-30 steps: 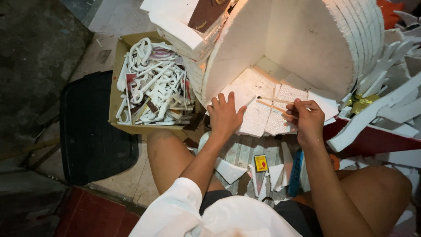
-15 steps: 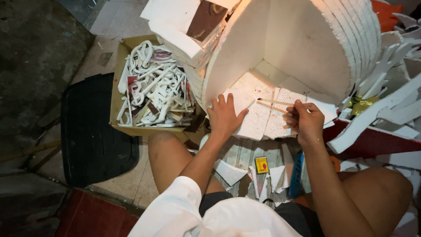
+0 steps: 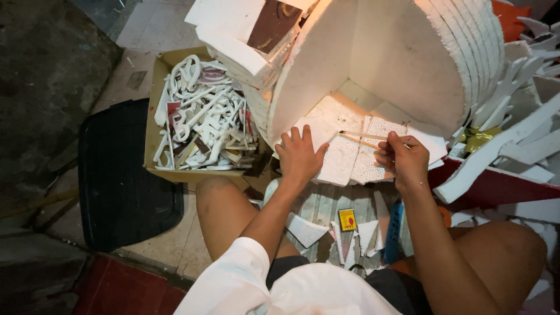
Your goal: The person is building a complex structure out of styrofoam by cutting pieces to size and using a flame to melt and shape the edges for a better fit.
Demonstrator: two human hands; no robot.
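Observation:
My left hand [image 3: 298, 156] lies flat with fingers spread on a white foam sheet [image 3: 341, 160] in front of my knees. My right hand [image 3: 403, 158] pinches a thin wooden stick [image 3: 360, 136], whose tip points left across the sheet. A second flat foam piece [image 3: 373, 157] lies beside the first, under the stick. Behind both leans a big stack of round foam slabs [image 3: 420, 58].
A cardboard box [image 3: 160, 169] of white foam cut-outs [image 3: 201, 119] sits at left, a black mat [image 3: 119, 186] beside it. Foam scraps, a small yellow box [image 3: 347, 219] and a blue strip [image 3: 394, 233] lie between my legs. White foam offcuts [image 3: 513, 134] and a red board [image 3: 496, 186] crowd the right.
My hands have stayed almost in place on the foam; the stick has shifted slightly. The camera view has moved a little.

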